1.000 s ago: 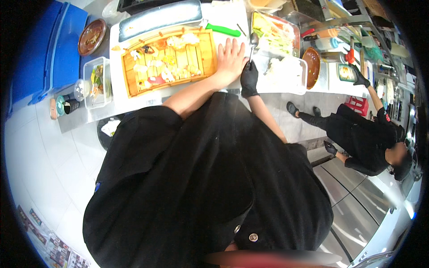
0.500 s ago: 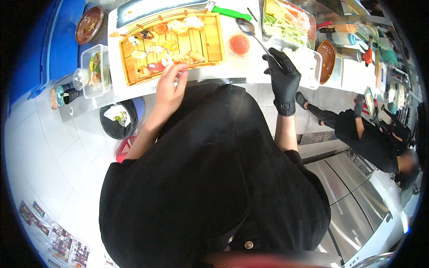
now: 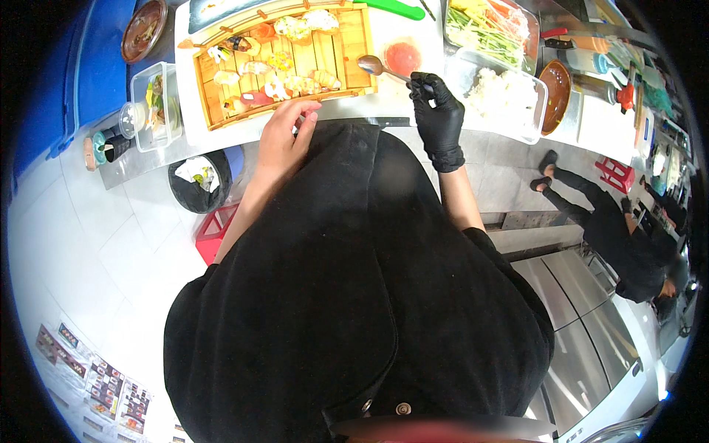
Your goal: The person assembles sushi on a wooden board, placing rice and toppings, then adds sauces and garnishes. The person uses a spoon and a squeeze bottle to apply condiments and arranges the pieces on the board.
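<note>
Right hand (image 3: 437, 118): grip holding spoon (image 3: 371, 66) | left hand (image 3: 286, 134): thumb apart | printed sheets (image 3: 105, 384): illegible

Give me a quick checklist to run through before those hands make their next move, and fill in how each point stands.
1. Spoon held in the right hand: ok, gloved fingers hold its handle.
2. Left hand empty: ok, nothing shows in it.
3. Both hands gloved: not ok, the left is bare.
4. Spoon clear of the wooden tray: cannot tell, they meet at the tray's right end in this view.
5. Co-worker clear of both hands: ok, well off to the right.
</note>
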